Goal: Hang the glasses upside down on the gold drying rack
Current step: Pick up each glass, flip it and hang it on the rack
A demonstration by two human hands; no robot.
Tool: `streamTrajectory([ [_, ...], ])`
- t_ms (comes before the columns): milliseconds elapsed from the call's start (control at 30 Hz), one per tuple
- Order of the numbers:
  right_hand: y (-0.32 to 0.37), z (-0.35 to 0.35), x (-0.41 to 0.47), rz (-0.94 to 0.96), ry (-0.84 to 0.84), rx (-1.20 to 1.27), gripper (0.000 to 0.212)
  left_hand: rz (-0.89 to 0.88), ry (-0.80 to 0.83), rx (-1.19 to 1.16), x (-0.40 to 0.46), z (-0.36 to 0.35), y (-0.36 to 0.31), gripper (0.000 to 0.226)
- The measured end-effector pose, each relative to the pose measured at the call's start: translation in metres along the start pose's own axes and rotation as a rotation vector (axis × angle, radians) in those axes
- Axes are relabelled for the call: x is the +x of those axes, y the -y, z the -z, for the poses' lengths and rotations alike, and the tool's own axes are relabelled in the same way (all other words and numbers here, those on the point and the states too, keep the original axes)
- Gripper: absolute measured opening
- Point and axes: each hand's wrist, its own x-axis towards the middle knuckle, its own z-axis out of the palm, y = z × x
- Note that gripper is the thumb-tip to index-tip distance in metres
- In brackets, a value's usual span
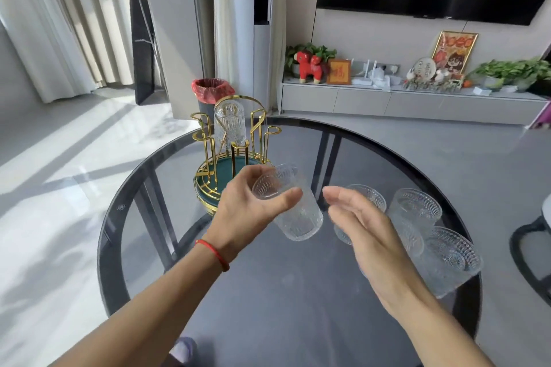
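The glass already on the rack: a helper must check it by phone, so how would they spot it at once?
Find the round dark glass table, then the gold drying rack at its far left edge. The hung glass sits upside down on a prong beneath the rack's handle, the only one off the table and out of the hands.
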Motion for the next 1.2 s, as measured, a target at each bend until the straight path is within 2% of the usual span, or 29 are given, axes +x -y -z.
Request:
streamTrajectory([
  [100, -0.002, -0.029, 0.003, -0.161, 0.082, 0.125, 0.019, 0.098, -0.013, -0.221, 0.0, 0.012, 0.002, 0.076],
  [233, -0.001, -0.047, 0.018, -0.375, 0.075, 0.52, 0.042, 0.131, 0.034, -0.406, -0.003, 0.015, 0.007, 0.074],
  [367, -0.004, -0.047, 0.027, -0.389, 0.037, 0.637, 0.041, 0.149, 0.113, -0.418, -0.001, 0.02, 0.019, 0.075],
  [467, -0.005, -0.044, 0.029, -0.281, -0.014, 0.555, 0.035, 0.062, 0.254, -0.198, 0.003, 0.031, 0.029, 0.068],
  [533, 0.0, -0.043, 0.031, -0.203, -0.094, 0.465, 0.038, -0.008, 0.281, -0.012, 0.007, 0.038, 0.037, 0.058],
  [633, 0.011, -0.04, 0.036, -0.112, -0.18, 0.38, 0.045, -0.102, 0.125, 0.32, 0.014, 0.042, 0.058, 0.052],
  [733, 0.023, -0.029, 0.047, -0.039, -0.26, 0.365, 0.049, -0.157, 0.006, 0.654, 0.023, 0.038, 0.083, 0.025],
  [833, 0.044, -0.014, 0.075, 0.036, -0.34, 0.358, 0.052, -0.111, -0.04, 0.734, 0.026, 0.031, 0.099, 0.029],
  [933, 0.067, -0.01, 0.118, 0.046, -0.423, 0.391, 0.053, -0.142, -0.066, 0.788, 0.027, 0.027, 0.108, 0.029],
  [967, 0.074, -0.011, 0.133, 0.039, -0.428, 0.403, 0.048, -0.148, -0.066, 0.793, 0.026, 0.027, 0.11, 0.029],
  [1067, 0.087, -0.02, 0.175, 0.053, -0.398, 0.403, 0.016, -0.177, -0.068, 0.819, 0.025, 0.025, 0.116, 0.032],
  [1200, 0.09, -0.036, 0.219, 0.083, -0.404, 0.206, 0.014, -0.179, -0.074, 0.841, 0.026, 0.024, 0.117, 0.032],
])
